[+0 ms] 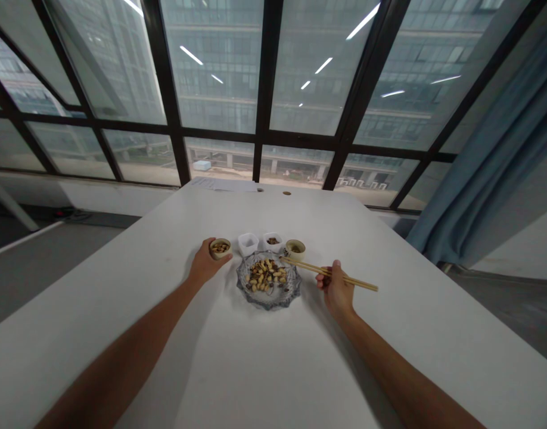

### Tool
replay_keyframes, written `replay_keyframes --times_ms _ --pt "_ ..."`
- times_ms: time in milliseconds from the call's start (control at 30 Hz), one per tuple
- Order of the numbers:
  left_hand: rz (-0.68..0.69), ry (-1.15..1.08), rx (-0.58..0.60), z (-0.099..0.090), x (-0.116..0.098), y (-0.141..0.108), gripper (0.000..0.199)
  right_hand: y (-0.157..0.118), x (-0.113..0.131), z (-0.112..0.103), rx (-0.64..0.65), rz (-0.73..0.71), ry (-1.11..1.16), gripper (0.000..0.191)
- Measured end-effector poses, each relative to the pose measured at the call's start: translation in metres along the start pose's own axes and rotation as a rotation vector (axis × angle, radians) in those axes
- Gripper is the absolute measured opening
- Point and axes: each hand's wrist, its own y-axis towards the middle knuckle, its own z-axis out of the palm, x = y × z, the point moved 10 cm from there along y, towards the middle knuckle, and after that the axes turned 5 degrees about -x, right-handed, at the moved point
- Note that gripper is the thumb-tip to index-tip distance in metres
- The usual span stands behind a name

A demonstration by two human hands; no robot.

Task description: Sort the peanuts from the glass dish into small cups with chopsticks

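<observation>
My left hand (205, 262) is wrapped round a small round cup (220, 249) with brownish pieces inside. In my right hand (338, 291) is a pair of wooden chopsticks (329, 272), their tips over the back right rim of a glass dish (269, 300) with a scalloped edge. Peanuts and darker pieces (265, 274) lie in the dish. Behind it stand a white square bowl (248, 244), another white bowl (272, 241) with dark bits, and a second round cup (295, 249). Whether the chopstick tips hold anything is too small to tell.
All of this stands on a long white table (238, 369). Papers (229, 185) and a small brown round thing (286, 193) lie at its far end. Beyond are dark-framed windows, with a blue curtain (483, 149) at the right.
</observation>
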Motion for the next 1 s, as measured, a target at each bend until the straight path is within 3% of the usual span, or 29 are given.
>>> replay_keyframes --times_ms 400,767,867,933,1000 --pt "-0.069 -0.019 -0.012 -0.005 0.003 0.000 0.063 0.008 -0.009 -0.004 -0.027 0.059 0.041 0.053" --pt "-0.071 -0.023 0.077 0.001 0.004 0.006 0.077 0.006 -0.006 0.002 0.004 0.037 0.041 0.058" --pt "0.041 0.068 0.035 -0.003 -0.023 0.016 0.078 0.006 -0.008 0.002 0.002 0.053 0.046 0.059" --pt "0.238 0.145 0.019 0.003 -0.063 0.020 0.073 0.007 -0.009 0.001 0.000 0.053 0.045 0.059" --pt "0.384 0.189 0.095 0.024 -0.102 0.019 0.067 0.007 -0.008 0.001 -0.003 0.042 0.043 0.057"
